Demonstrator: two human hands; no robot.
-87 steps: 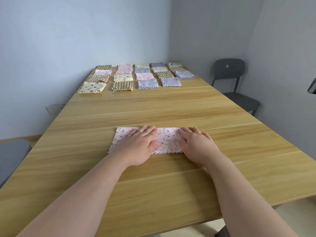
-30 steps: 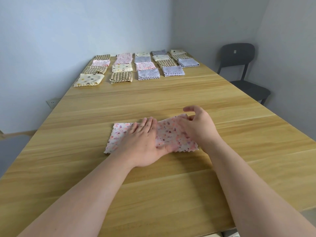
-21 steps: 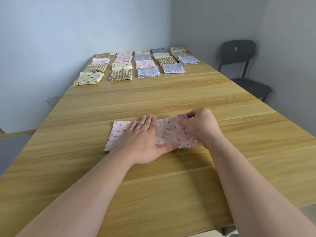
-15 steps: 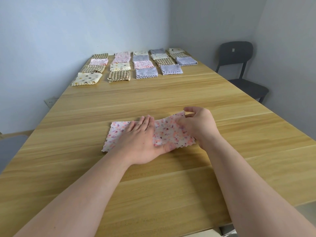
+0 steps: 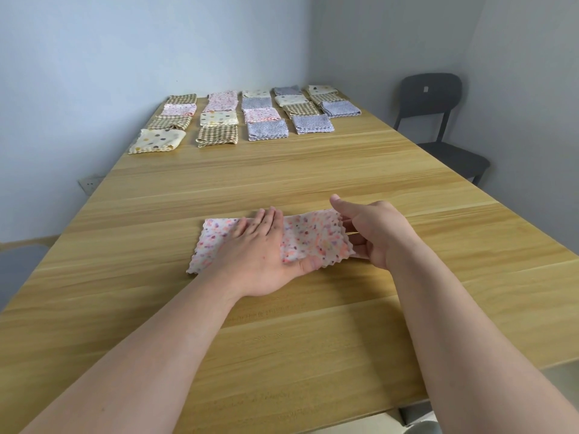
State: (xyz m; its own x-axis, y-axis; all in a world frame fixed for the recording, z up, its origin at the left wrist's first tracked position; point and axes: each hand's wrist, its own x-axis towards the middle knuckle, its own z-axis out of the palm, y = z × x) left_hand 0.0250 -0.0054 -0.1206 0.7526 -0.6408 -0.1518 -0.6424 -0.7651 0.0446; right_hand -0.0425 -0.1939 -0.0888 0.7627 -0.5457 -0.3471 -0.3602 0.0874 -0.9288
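Observation:
A white cloth with pink, orange and purple dots [image 5: 313,238] lies folded on the wooden table [image 5: 313,170] in front of me. My left hand [image 5: 260,258] presses flat on its middle with straight fingers. My right hand [image 5: 376,236] holds the cloth's right end, thumb raised and fingers under the edge, and that end is lifted off the table and tilted toward the left hand. The cloth's left end lies flat.
Several folded cloths [image 5: 244,115] in checks, dots and florals lie in rows at the table's far end by the wall. A dark chair [image 5: 438,120] stands at the right of the table. A wall socket [image 5: 89,183] sits low on the left wall.
Both hands first lay flat on the cloth. Since then my right hand has taken the right end and lifted it up and leftward, while the left hand stayed pressed on the middle.

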